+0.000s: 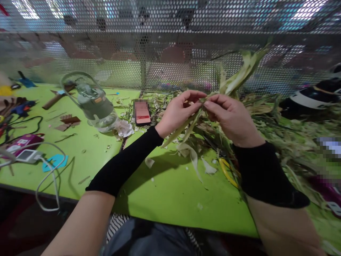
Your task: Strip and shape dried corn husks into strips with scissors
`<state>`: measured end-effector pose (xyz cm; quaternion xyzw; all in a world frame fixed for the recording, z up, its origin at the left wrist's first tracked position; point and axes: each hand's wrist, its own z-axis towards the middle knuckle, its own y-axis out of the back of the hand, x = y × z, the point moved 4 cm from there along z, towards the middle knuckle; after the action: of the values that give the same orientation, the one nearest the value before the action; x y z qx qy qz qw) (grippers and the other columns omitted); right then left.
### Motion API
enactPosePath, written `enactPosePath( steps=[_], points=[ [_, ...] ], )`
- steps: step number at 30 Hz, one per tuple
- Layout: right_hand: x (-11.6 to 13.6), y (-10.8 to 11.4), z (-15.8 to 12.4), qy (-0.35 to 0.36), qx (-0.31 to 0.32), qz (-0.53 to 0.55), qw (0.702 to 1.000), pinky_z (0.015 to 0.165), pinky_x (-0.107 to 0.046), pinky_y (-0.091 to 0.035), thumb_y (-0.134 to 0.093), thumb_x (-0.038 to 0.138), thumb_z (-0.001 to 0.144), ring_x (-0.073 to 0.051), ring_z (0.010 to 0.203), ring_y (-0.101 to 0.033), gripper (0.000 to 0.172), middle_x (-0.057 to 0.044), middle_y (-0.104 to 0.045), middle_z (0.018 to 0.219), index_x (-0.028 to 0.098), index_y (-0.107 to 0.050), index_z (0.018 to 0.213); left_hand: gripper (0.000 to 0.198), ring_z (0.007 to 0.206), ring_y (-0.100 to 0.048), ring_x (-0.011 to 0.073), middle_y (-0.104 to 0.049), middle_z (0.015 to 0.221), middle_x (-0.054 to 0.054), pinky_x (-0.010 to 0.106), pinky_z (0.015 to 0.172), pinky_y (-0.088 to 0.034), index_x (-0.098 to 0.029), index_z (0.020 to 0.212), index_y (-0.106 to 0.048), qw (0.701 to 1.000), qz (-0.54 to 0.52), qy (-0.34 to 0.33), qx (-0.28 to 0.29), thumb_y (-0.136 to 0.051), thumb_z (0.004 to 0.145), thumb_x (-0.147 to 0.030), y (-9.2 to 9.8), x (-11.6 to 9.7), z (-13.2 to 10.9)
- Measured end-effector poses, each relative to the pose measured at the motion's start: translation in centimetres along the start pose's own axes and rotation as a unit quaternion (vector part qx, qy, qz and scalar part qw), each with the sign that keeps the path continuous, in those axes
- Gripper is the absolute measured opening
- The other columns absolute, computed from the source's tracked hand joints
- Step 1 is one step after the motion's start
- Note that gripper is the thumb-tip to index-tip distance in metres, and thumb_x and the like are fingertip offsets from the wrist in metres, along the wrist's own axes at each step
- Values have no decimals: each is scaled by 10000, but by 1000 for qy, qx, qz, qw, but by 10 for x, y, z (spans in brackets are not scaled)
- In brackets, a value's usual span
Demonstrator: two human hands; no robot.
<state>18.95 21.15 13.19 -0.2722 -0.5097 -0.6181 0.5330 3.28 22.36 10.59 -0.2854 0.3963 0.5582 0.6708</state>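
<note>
My left hand (178, 112) and my right hand (231, 117) meet above the green table (165, 192), both pinched on a bundle of long pale green leaf strips (237, 76). The strips rise up to the right above my fingers and hang down to the left below them. Both forearms wear black sleeves. A heap of dry leaves and husks (279, 131) lies under and to the right of my hands.
A clear water bottle (92, 101) lies tilted on the table at left. A phone (142, 112) rests beside it. Cables, a charger (26, 155) and small tools crowd the far left. Yellow-handled scissors (227, 172) lie below my right wrist. A perforated metal screen (170, 46) backs the table.
</note>
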Motion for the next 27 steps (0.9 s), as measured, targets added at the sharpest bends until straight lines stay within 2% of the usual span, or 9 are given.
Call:
enactPosePath(
  steps=[5, 9, 12, 17, 21, 25, 27],
  points=[
    [0, 1, 1, -10, -5, 8, 1000, 533, -273, -350, -785, 418, 893, -113, 588, -408, 251, 31, -475, 676, 243, -632, 798, 176, 1009, -711, 154, -764, 1117, 38, 292, 918, -577, -215, 1157, -699, 999, 33, -15, -10, -645, 992, -194, 1, -2, 0],
    [-2, 2, 2, -23, -7, 7, 1000, 544, -291, -403, -734, 595, 910, -137, 625, -478, 372, -6, -564, 761, 251, -645, 800, 203, 1031, -709, 157, -752, 1134, 40, 293, 902, -584, -226, 1186, -692, 997, 76, -19, -19, -616, 1003, -181, 0, -1, 0],
    [-3, 2, 2, -6, -13, -9, 1000, 536, -297, -388, -771, 664, 857, -136, 606, -453, 420, 0, -549, 732, 257, -677, 809, 216, 1029, -704, 158, -744, 1132, 45, 281, 874, -581, -224, 1191, -694, 995, 90, -25, -18, -628, 992, -170, -2, -2, -2],
    [3, 4, 0, 15, -40, -44, 998, 555, -311, -378, -796, 562, 876, -135, 588, -436, 333, 9, -521, 661, 260, -704, 771, 205, 1041, -699, 168, -739, 1143, 58, 276, 853, -580, -213, 1170, -690, 995, 92, -19, -10, -637, 982, -152, -3, -3, -3],
    [7, 3, -2, 4, 15, -83, 996, 578, -308, -396, -780, 393, 909, -124, 590, -482, 208, 4, -587, 650, 223, -750, 793, 206, 1059, -698, 171, -731, 1134, 64, 279, 848, -578, -202, 1176, -678, 996, 87, 13, 4, -634, 986, -137, -3, 3, -4],
    [-4, 1, -19, -9, 26, -58, 998, 585, -319, -457, -805, 442, 877, -147, 618, -544, 213, -13, -663, 707, 237, -774, 831, 218, 971, -699, 149, -724, 1048, 47, 267, 818, -575, -196, 1163, -668, 995, 91, 36, -5, -651, 964, -107, -7, 9, -18],
    [-17, -3, -34, -32, 20, -48, 998, 572, -326, -464, -805, 482, 867, -157, 613, -553, 243, -17, -670, 707, 246, -762, 830, 207, 904, -686, 132, -719, 1024, 40, 252, 781, -573, -196, 1159, -659, 994, 77, 77, -9, -654, 967, -120, -10, 12, -34]
  ],
)
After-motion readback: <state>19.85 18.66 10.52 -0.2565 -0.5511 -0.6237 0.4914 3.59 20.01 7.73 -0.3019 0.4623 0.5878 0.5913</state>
